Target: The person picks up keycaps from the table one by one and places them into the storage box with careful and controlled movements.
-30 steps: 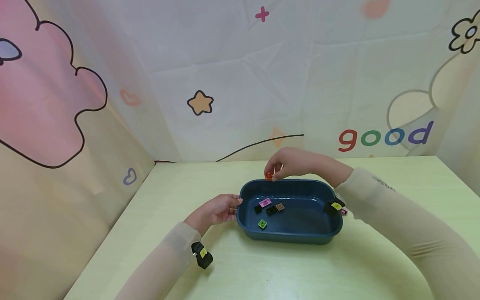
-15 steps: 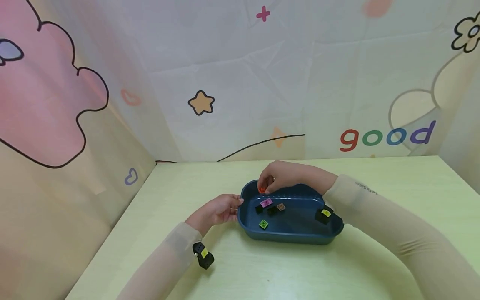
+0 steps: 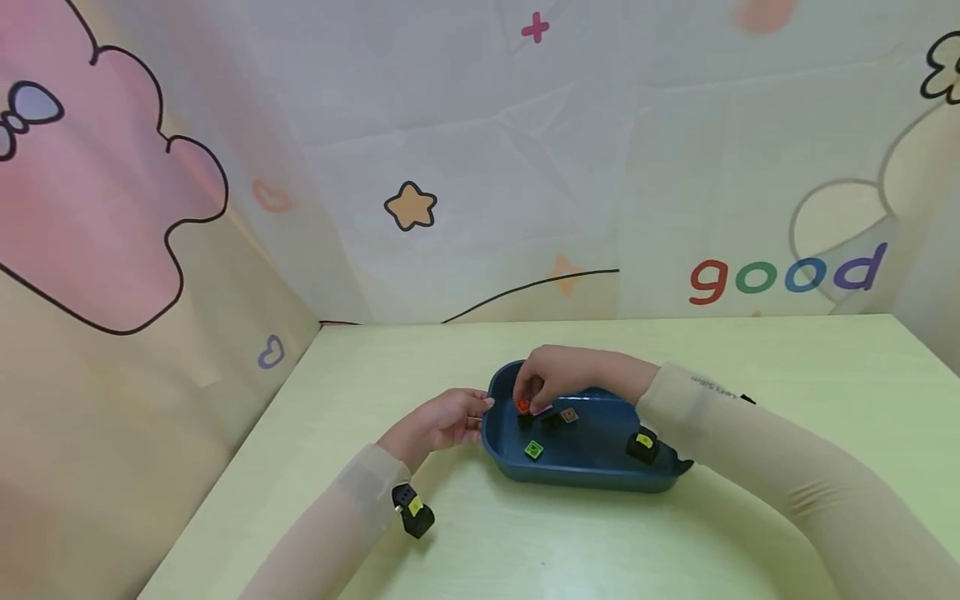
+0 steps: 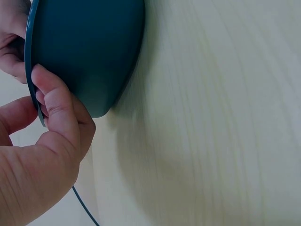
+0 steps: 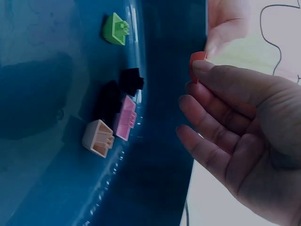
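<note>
A dark blue tray (image 3: pixel 600 477) stands on the table. My left hand (image 3: pixel 444 421) pinches its left rim, thumb on the inner side and fingers outside, as the left wrist view shows on the tray wall (image 4: pixel 84 52). Over the tray's left part, my right hand (image 3: pixel 558 375) pinches a small red piece (image 3: pixel 522 407) between thumb and index finger; the red piece (image 5: pixel 198 66) shows clearly in the right wrist view. Below it in the tray lie a green piece (image 5: pixel 115 30), a pink piece (image 5: pixel 126 118), a tan piece (image 5: pixel 99 138) and black pieces (image 5: pixel 131 81).
The pale table (image 3: pixel 375 358) extends around the tray, with a patterned cloth (image 3: pixel 480 167) hanging behind it. A black device with a yellow mark is at each wrist, the left one (image 3: pixel 413 511) over the table and the right one (image 3: pixel 642 445) over the tray.
My right hand has moved from behind the tray's back rim forward and down into the tray area, carrying the red piece. My left hand has kept its grip on the rim.
</note>
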### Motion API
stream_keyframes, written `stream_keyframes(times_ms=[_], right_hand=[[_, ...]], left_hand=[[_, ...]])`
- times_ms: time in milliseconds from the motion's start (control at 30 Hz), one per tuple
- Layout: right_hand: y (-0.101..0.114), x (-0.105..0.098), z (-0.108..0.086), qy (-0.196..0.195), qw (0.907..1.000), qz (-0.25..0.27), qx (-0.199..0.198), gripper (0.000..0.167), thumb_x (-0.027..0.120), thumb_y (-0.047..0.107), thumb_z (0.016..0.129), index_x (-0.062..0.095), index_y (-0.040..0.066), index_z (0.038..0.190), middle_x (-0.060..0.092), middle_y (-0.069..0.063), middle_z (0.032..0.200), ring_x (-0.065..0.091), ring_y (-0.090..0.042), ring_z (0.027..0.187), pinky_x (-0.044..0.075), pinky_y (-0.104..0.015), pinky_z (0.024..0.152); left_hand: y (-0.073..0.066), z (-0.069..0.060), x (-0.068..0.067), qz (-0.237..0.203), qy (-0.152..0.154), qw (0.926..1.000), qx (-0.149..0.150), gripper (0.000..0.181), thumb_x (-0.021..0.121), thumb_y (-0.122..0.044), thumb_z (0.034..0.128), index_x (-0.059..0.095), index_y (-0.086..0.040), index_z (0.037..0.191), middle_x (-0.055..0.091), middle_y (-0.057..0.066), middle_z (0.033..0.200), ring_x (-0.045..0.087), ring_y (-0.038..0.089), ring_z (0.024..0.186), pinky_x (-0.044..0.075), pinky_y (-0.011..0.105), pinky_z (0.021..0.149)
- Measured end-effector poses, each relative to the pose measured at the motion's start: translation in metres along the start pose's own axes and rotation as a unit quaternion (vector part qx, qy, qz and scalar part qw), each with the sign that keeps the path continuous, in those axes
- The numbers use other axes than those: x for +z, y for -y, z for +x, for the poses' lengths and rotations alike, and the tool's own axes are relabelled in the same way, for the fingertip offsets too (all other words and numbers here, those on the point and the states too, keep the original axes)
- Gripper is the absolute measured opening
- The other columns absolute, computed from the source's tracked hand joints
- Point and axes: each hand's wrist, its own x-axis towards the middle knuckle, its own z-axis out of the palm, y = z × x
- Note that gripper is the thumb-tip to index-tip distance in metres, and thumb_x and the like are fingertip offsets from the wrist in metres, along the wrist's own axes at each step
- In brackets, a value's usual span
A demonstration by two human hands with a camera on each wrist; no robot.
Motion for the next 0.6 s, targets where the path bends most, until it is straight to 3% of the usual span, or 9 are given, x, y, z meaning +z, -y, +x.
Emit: stream_keyframes(times_ms=[600], right_hand=[[-0.004, 0.022, 0.024, 0.022, 0.9992, -0.029, -0.015, 0.019, 0.075, 0.01, 0.091, 0.076, 0.007, 0.11, 0.077, -0.004, 0.102, 0.063, -0.003, 0.082, 0.056, -0.019, 0.079]], left_hand=[[0.001, 0.004, 0.0, -0.004, -0.012, 0.9999, -0.011, 0.012, 0.043, -0.012, 0.1089, 0.053, -0.008, 0.103, 0.055, -0.001, 0.078, 0.052, 0.01, 0.068, 0.05, 0.017, 0.057]])
